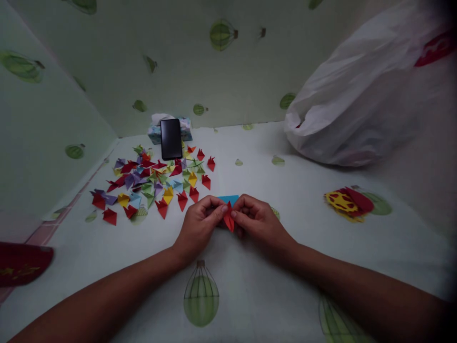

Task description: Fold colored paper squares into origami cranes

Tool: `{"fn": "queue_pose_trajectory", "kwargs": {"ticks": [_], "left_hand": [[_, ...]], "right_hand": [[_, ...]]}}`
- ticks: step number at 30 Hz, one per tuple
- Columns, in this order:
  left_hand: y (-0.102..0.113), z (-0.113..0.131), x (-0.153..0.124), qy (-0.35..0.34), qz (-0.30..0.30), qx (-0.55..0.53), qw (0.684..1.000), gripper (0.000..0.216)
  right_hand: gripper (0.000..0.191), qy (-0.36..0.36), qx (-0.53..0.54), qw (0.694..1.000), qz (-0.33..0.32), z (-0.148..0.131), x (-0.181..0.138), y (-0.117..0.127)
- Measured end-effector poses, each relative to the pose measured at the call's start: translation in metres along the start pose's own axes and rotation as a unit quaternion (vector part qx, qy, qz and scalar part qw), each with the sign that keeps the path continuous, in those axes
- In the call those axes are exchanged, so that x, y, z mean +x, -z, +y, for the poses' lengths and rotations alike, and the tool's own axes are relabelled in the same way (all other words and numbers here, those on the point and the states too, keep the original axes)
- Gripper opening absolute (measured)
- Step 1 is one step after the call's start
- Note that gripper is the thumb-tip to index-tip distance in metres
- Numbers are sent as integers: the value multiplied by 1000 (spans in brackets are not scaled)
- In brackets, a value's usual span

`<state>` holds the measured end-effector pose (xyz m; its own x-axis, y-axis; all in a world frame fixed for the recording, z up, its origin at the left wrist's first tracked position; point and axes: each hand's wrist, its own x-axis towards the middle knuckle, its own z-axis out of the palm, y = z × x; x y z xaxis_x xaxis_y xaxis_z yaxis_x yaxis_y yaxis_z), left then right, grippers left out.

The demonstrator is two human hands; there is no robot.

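Between both sets of fingertips is a small piece of folded red paper [229, 220], narrow and pointed toward me. My left hand [204, 220] pinches its left side with thumb and forefinger. From the other side my right hand [257, 218] grips it the same way, its lower fingers partly hidden. Just beyond the hands a flat blue paper [228, 198] shows, mostly covered by them. Many small folded paper figures [162, 208] in red, yellow, green, blue and purple lie scattered to the left of my hands.
A black phone [171, 139] leans on a tissue box [154, 134] behind the figures. A large white plastic bag [342, 105] stands at the right, near yellow and red paper cut-outs [344, 202]. At the left edge lies a dark red object [24, 263] with gold markings.
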<state>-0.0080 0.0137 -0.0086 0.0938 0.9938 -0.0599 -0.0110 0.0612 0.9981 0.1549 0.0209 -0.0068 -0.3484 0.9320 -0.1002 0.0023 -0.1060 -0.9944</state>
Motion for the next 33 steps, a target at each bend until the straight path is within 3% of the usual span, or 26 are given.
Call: {"fn": "queue_pose_trajectory", "kwargs": {"ticks": [13, 33], "left_hand": [[0, 0, 1, 33, -6, -45, 998, 23], [-1, 0, -2, 7, -15, -21, 1000, 26]], "right_hand": [[20, 11, -4, 1000, 9, 2, 0, 1], [25, 2, 10, 1000, -8, 3, 1, -1]]}}
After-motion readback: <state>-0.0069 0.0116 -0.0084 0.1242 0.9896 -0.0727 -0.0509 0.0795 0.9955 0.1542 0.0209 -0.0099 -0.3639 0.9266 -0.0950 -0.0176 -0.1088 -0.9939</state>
